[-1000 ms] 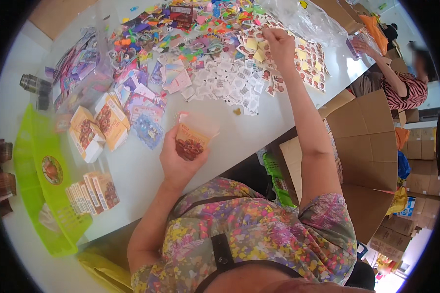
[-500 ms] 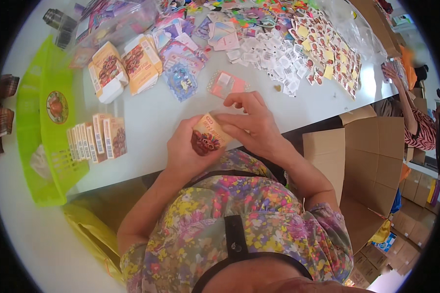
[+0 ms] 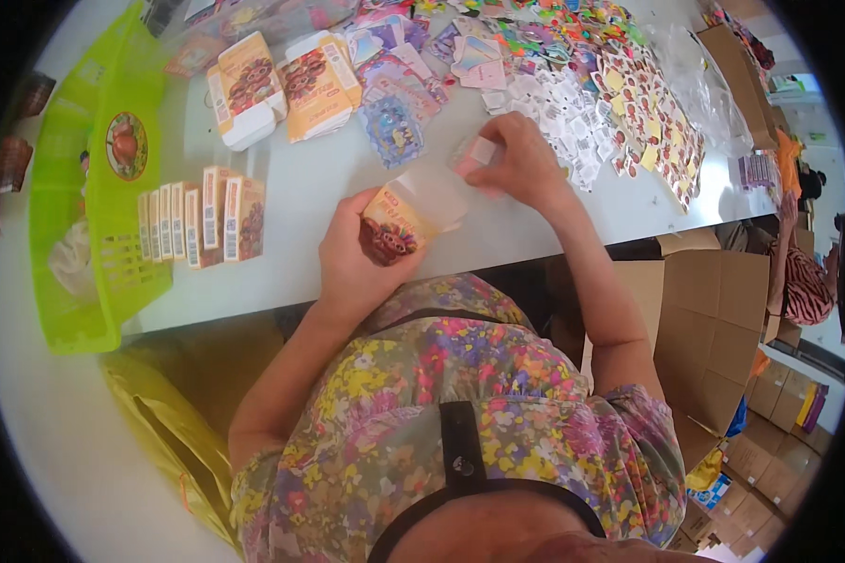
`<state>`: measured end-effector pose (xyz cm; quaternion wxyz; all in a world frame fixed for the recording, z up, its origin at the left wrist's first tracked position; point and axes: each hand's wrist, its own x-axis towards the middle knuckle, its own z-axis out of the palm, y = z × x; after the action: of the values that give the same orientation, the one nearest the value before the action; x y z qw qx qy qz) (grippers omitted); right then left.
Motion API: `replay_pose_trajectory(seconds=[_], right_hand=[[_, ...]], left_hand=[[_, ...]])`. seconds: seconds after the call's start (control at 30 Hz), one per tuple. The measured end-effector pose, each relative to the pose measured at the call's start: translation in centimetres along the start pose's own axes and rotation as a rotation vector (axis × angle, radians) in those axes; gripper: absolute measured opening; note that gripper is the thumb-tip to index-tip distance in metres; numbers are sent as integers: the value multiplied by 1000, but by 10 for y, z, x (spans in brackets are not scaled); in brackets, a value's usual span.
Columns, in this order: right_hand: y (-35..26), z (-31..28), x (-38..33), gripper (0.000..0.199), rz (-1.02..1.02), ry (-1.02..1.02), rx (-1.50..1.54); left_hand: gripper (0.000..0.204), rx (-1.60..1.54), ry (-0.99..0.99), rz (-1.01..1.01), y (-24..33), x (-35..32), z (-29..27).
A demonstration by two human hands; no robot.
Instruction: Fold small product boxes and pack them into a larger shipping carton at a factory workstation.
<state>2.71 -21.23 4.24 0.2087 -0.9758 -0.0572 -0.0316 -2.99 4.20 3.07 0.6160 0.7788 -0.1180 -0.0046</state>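
Observation:
My left hand (image 3: 352, 258) grips a small orange and white carton (image 3: 406, 214) with a brown picture on it, held over the white table (image 3: 310, 178) near its front edge. The carton's top flap stands open toward my right hand. My right hand (image 3: 521, 164) rests on the table just right of the carton, its fingers pinching a small clear packet (image 3: 479, 152) with a pink card inside. Loose stickers and cards (image 3: 629, 103) lie spread beyond the right hand.
A row of several closed small cartons (image 3: 202, 220) stands left of my left hand. A green plastic basket (image 3: 94, 188) sits at the table's left. Flat carton stacks (image 3: 282, 86) lie farther back. Brown cardboard boxes (image 3: 714, 319) stand right; another person's striped sleeve (image 3: 803, 291) shows there.
My right hand came back from the far sticker pile, met the carton at my body, then moved out right onto a clear packet. The left hand kept holding the carton.

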Motion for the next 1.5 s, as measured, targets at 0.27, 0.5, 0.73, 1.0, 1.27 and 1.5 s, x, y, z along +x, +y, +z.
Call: replay_pose_trajectory(seconds=[0.27,0.5,0.73,1.0,1.27,1.5], right_hand=[[-25,-35,-7,34,169,21,867],[-87,-36,-8,18,27,311,1251],[-83,-20,-7,18,47,489,1164],[-85,-8,-13,16,-6,535,1018],[-85,-19,-6,21,-392,429,398],[-79,-19,-8,22,-395,137,303]], left_hand=[[70,67,76,75,-9,8,2],[74,110,42,-36,2,16,9],[71,19,140,-18,1,17,14],[70,36,191,27,-2,18,18],[70,60,263,59,5,25,16],[69,97,234,109,0,22,18]])
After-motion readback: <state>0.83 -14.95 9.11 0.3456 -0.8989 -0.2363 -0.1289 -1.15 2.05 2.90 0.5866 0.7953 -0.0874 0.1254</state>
